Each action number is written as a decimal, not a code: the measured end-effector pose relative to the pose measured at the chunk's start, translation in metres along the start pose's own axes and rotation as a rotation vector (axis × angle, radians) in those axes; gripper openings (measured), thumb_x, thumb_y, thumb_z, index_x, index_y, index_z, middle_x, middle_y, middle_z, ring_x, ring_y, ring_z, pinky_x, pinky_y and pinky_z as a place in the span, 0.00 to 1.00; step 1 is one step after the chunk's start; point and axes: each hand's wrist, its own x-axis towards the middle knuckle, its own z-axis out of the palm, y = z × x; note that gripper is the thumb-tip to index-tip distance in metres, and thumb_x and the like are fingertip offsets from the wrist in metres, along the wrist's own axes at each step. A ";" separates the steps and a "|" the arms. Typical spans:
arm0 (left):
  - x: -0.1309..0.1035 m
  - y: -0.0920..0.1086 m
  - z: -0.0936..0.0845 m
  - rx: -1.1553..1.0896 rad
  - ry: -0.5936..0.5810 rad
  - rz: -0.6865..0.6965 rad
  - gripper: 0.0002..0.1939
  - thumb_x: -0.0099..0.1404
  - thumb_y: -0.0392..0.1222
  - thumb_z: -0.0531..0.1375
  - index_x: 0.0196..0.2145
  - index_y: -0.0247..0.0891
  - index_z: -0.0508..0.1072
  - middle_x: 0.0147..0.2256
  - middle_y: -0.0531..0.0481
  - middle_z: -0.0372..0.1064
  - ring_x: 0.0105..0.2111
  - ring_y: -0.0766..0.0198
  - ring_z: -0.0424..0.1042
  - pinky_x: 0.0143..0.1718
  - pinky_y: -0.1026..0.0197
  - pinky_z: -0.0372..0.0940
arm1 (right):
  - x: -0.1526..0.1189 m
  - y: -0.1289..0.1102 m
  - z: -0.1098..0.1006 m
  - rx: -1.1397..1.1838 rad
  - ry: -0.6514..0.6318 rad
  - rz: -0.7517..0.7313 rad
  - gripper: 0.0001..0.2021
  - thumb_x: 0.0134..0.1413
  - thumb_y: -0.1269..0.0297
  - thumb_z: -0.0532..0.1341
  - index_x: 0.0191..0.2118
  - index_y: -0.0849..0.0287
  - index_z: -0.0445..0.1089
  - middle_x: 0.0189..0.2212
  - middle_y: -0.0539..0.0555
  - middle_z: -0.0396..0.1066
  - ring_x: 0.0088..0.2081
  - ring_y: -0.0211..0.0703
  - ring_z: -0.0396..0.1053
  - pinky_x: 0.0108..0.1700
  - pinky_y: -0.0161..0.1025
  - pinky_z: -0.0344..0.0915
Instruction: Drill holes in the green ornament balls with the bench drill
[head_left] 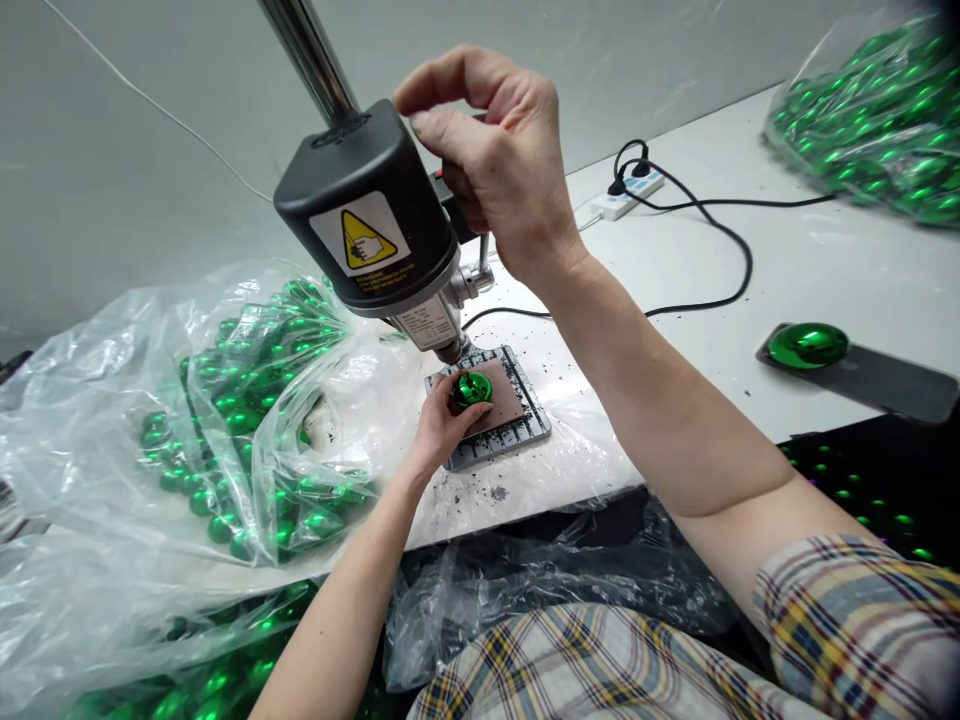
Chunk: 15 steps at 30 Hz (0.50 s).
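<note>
A shiny green ball [474, 389] rests on a brownish pad [504, 398] on the grey slotted base [541, 428] of a small drill press [360, 200]. My left hand [442, 415] grips the ball from the left, thumb and fingers round its sides. Beside the black motor housing, my right hand [495, 150] is raised with its fingers curled, thumb and index finger near the top right corner. Whatever those fingers may hold is hidden. The drill's tip sits just above and behind the ball.
Clear plastic bags of green balls lie at the left [255, 400] and back right [877, 130]. A power strip [628, 195] with black cables stands behind. At the right, a green ball [808, 345] sits on a dark phone-like slab [892, 383]. Dark shavings dot the table [705, 260].
</note>
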 end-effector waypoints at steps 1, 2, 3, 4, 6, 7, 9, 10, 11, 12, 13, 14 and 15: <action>0.000 -0.001 0.000 -0.005 0.003 0.004 0.27 0.58 0.48 0.68 0.53 0.37 0.70 0.44 0.47 0.65 0.40 0.60 0.67 0.40 0.59 0.65 | -0.004 0.002 -0.001 0.080 -0.014 -0.082 0.04 0.59 0.69 0.58 0.33 0.59 0.69 0.33 0.47 0.70 0.27 0.30 0.64 0.29 0.30 0.66; -0.001 -0.001 0.000 -0.007 0.005 0.010 0.28 0.58 0.48 0.68 0.53 0.37 0.70 0.43 0.47 0.65 0.39 0.60 0.67 0.39 0.59 0.65 | -0.008 0.005 -0.001 0.146 -0.024 -0.153 0.03 0.57 0.68 0.60 0.33 0.59 0.69 0.32 0.48 0.70 0.25 0.31 0.62 0.27 0.32 0.65; -0.001 -0.002 0.001 -0.007 0.006 0.017 0.27 0.58 0.48 0.68 0.53 0.37 0.70 0.42 0.47 0.65 0.39 0.60 0.67 0.39 0.59 0.65 | -0.013 0.007 -0.002 0.189 -0.027 -0.204 0.02 0.57 0.67 0.62 0.33 0.59 0.70 0.33 0.48 0.71 0.23 0.31 0.60 0.25 0.33 0.63; -0.001 -0.002 0.001 -0.006 0.006 0.023 0.27 0.58 0.49 0.68 0.53 0.37 0.71 0.42 0.47 0.64 0.38 0.61 0.67 0.38 0.60 0.65 | -0.018 0.008 -0.003 0.187 -0.016 -0.210 0.02 0.57 0.66 0.62 0.34 0.57 0.70 0.34 0.48 0.72 0.22 0.32 0.59 0.24 0.34 0.62; -0.001 -0.003 0.001 -0.004 0.003 0.033 0.27 0.59 0.49 0.69 0.53 0.37 0.71 0.40 0.48 0.63 0.37 0.61 0.66 0.37 0.60 0.65 | -0.029 0.007 -0.004 0.133 0.022 -0.197 0.01 0.59 0.66 0.62 0.36 0.53 0.71 0.38 0.47 0.74 0.22 0.33 0.59 0.24 0.36 0.61; -0.001 -0.004 0.001 -0.003 0.003 0.036 0.27 0.59 0.49 0.69 0.53 0.37 0.71 0.40 0.48 0.62 0.36 0.62 0.65 0.36 0.61 0.65 | -0.034 0.005 -0.005 0.094 0.036 -0.190 0.02 0.60 0.66 0.62 0.36 0.52 0.71 0.39 0.47 0.74 0.23 0.34 0.60 0.24 0.36 0.61; -0.002 -0.004 0.001 0.004 0.009 0.037 0.27 0.59 0.48 0.69 0.54 0.37 0.71 0.40 0.48 0.60 0.35 0.63 0.64 0.35 0.61 0.64 | -0.044 0.000 -0.005 0.033 0.037 -0.192 0.03 0.61 0.66 0.62 0.36 0.50 0.70 0.38 0.46 0.74 0.22 0.34 0.62 0.25 0.36 0.62; -0.002 -0.005 0.001 0.009 0.014 0.037 0.28 0.59 0.48 0.69 0.54 0.36 0.71 0.40 0.48 0.60 0.34 0.64 0.63 0.35 0.61 0.65 | -0.048 -0.001 -0.004 0.009 0.055 -0.196 0.03 0.61 0.66 0.62 0.35 0.50 0.70 0.37 0.46 0.73 0.22 0.34 0.61 0.25 0.36 0.62; -0.002 -0.005 0.001 0.013 0.021 0.037 0.28 0.59 0.47 0.69 0.54 0.36 0.71 0.40 0.48 0.59 0.34 0.65 0.62 0.35 0.61 0.65 | -0.053 -0.002 -0.004 -0.017 0.085 -0.199 0.04 0.61 0.66 0.62 0.35 0.50 0.70 0.36 0.46 0.73 0.21 0.33 0.59 0.24 0.36 0.61; -0.002 -0.005 0.001 0.018 0.027 0.041 0.28 0.59 0.47 0.69 0.54 0.36 0.71 0.40 0.49 0.58 0.34 0.65 0.62 0.35 0.61 0.65 | -0.057 -0.001 -0.004 -0.049 0.124 -0.202 0.04 0.62 0.66 0.61 0.35 0.50 0.69 0.35 0.45 0.72 0.20 0.32 0.58 0.23 0.35 0.60; -0.003 -0.006 0.001 0.020 0.033 0.046 0.28 0.59 0.47 0.69 0.54 0.36 0.71 0.40 0.49 0.58 0.34 0.65 0.62 0.35 0.61 0.65 | -0.061 0.002 -0.004 -0.083 0.167 -0.211 0.04 0.63 0.66 0.60 0.35 0.50 0.69 0.33 0.45 0.72 0.19 0.31 0.56 0.22 0.34 0.59; -0.003 -0.006 0.002 0.020 0.037 0.052 0.27 0.59 0.47 0.69 0.54 0.36 0.71 0.40 0.49 0.58 0.34 0.64 0.62 0.35 0.61 0.65 | -0.065 0.006 -0.004 -0.117 0.188 -0.236 0.03 0.64 0.64 0.60 0.37 0.50 0.70 0.32 0.45 0.71 0.19 0.31 0.56 0.21 0.34 0.58; -0.003 -0.007 0.002 0.020 0.039 0.056 0.27 0.59 0.47 0.69 0.54 0.37 0.71 0.40 0.49 0.58 0.35 0.64 0.62 0.35 0.62 0.65 | -0.069 0.011 -0.005 -0.142 0.191 -0.267 0.04 0.65 0.61 0.59 0.38 0.50 0.70 0.32 0.45 0.71 0.19 0.30 0.57 0.20 0.33 0.58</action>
